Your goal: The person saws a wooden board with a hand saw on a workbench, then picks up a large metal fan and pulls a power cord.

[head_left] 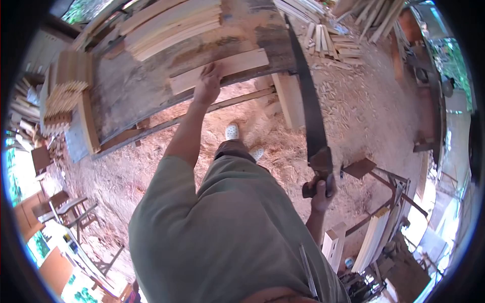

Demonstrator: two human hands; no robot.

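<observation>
Leftmost, a stack of short wooden slats (pixel 63 88) sits at the left end of the table (pixel 131 86), with a bundle of long pale boards (pixel 172 25) lying along the table's far side. Near the table's front edge lies a single flat plank (pixel 222 70), and the left hand (pixel 208 83) presses down on it with fingers spread flat, its grip not closed around anything. Below the table, on the sawdust-covered ground (pixel 126 166), the person's white shoes (pixel 232 132) show. Right of the plank, a long hand saw (pixel 308 106) runs from the table's right end down toward the person; the right hand (pixel 321 194) is clenched around its wooden handle. Beyond the table's right end, loose offcuts (pixel 328 43) are scattered over the ground.
</observation>
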